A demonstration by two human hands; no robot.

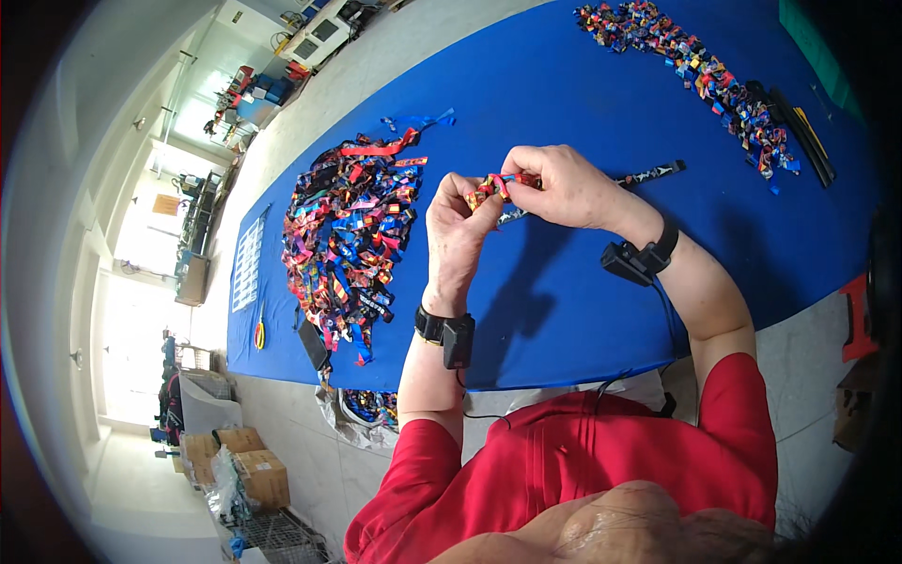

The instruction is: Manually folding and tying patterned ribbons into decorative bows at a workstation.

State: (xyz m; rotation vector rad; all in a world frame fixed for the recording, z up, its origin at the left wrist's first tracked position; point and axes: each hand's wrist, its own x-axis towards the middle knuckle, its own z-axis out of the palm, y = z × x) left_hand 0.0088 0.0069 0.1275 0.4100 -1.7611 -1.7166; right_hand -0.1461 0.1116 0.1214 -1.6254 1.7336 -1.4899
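Note:
Both hands meet over the middle of the blue table, pinching a short red and multicoloured patterned ribbon strap (499, 186). My left hand (453, 230) grips its left end between thumb and fingers. On the other side my right hand (561, 190) is closed on the right end, which its fingers partly hide. The strap looks folded or looped between the fingertips; its exact shape is too small to tell. Just beyond my right wrist, a black and white patterned strap (648, 176) lies on the table, partly covered by that hand.
A large heap of colourful straps (343, 240) covers the table's left side. Scissors with yellow handles (259, 335) and a white gridded sheet (248, 263) lie left of it. A long row of small folded straps (700, 75) runs along the far right, beside black rods (803, 138).

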